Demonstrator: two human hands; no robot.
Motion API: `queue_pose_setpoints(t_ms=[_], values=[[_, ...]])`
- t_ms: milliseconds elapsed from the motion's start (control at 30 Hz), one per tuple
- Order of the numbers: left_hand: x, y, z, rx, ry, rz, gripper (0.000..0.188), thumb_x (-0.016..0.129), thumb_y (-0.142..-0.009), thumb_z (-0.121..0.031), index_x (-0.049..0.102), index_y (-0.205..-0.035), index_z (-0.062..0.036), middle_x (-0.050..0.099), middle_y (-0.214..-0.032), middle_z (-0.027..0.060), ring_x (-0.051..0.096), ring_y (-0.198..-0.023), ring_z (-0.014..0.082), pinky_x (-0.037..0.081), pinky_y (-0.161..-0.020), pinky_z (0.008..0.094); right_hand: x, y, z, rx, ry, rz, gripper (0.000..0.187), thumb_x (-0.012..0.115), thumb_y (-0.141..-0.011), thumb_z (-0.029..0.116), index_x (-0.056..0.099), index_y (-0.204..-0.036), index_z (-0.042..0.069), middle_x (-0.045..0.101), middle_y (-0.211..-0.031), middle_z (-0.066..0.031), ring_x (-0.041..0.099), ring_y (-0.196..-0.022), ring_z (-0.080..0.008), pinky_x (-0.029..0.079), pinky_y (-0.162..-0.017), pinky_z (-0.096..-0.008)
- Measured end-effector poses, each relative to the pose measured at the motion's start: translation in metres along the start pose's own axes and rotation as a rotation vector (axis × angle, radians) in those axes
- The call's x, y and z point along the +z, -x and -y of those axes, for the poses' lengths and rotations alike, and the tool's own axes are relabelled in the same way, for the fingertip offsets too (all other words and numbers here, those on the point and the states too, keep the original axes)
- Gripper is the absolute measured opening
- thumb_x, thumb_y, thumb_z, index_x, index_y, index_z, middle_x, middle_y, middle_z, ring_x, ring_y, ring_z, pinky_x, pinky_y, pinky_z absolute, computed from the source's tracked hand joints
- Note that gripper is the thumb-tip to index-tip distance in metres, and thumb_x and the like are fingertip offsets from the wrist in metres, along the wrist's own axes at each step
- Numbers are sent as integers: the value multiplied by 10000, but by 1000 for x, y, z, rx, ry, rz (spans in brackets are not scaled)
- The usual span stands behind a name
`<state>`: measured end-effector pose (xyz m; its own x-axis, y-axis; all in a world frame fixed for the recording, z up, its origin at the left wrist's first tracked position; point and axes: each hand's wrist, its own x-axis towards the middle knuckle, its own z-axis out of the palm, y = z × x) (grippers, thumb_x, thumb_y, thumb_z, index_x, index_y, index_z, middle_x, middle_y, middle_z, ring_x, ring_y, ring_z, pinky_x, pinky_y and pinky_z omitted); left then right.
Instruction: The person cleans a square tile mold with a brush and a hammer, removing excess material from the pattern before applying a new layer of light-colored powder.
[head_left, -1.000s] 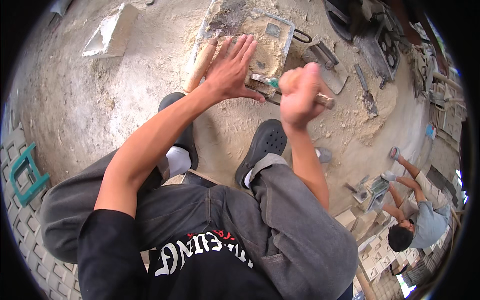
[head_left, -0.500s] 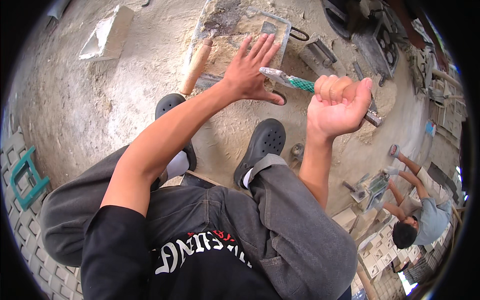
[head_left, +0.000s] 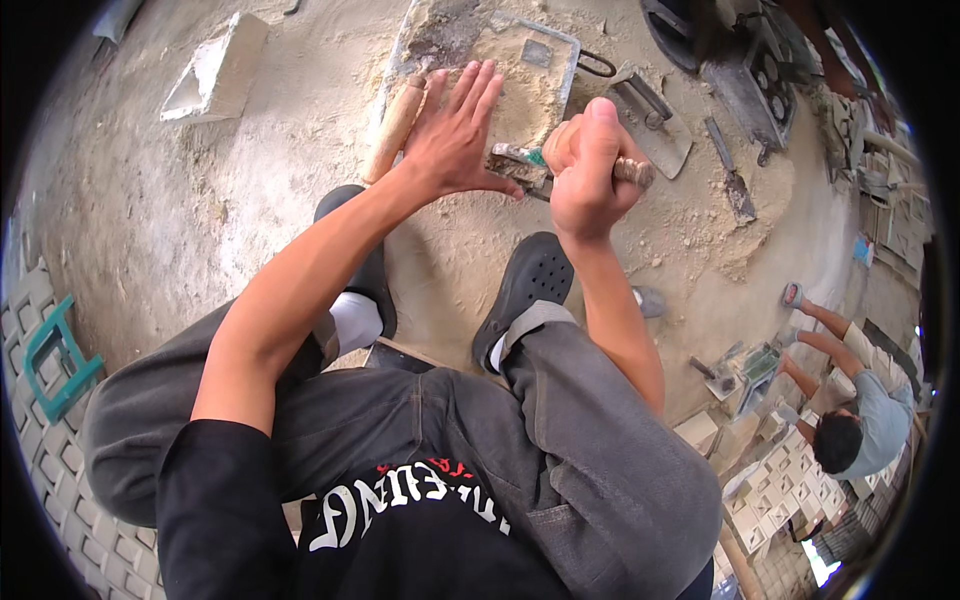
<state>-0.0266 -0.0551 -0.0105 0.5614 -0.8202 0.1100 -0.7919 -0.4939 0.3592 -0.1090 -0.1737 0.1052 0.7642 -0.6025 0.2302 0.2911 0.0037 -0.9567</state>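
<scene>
My left hand (head_left: 448, 138) is spread flat, palm down, over the near left part of a shallow rectangular mould (head_left: 572, 72) filled with sandy powder. Just left of its fingers lies a thick wooden handle (head_left: 396, 130). My right hand (head_left: 592, 180) is closed in a fist, thumb up, around a hand tool with a green-wrapped grip (head_left: 536, 157). The tool's pale, crusted end points at my left thumb, low over the mould's near edge. Its other end sticks out to the right of my fist. The tool's exact kind is unclear.
A flat trowel (head_left: 662, 135) lies right of the mould, with a narrow scraper (head_left: 733, 175) beyond it. A white angular block (head_left: 215, 70) sits at far left. My dark clogs (head_left: 525, 290) are close below. A person (head_left: 865, 425) crouches at right beside stacked patterned blocks (head_left: 790, 485).
My right hand has swung left and inward with the tool, bringing its pale end down near my left thumb. My left hand has shifted left toward the wooden handle.
</scene>
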Motion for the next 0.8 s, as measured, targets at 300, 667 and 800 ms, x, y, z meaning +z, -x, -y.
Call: queue_pose_setpoints(t_ms=[300, 667, 800], values=[[-4, -13, -6, 102, -190, 165, 1348, 402, -655, -986, 176, -1576, -28, 161, -1648, 165, 116, -1536, 295, 39, -1235, 505, -30, -22, 40, 12, -242, -210, 535, 396, -1063, 279, 271, -566, 125, 257, -461, 15, 194, -386, -107, 194, -409, -294], [1, -16, -15, 282, -147, 135, 1054, 399, -852, -818, 247, -1567, -60, 250, -1635, 83, 200, -1520, 249, 132, -1240, 460, -53, -15, 34, 11, -201, -307, 541, 402, -1058, 286, 257, -563, 126, 253, -457, 13, 195, -385, -110, 203, -412, -300], [1, -12, -11, 319, -120, 155, 1024, 432, -860, -793, 245, -1571, -80, 251, -1635, 72, 208, -1517, 243, 151, -1238, 466, -43, -22, 35, 12, -227, -262, 546, 436, -1049, 281, 275, -555, 115, 279, -454, 4, 226, -389, -110, 212, -413, -295]])
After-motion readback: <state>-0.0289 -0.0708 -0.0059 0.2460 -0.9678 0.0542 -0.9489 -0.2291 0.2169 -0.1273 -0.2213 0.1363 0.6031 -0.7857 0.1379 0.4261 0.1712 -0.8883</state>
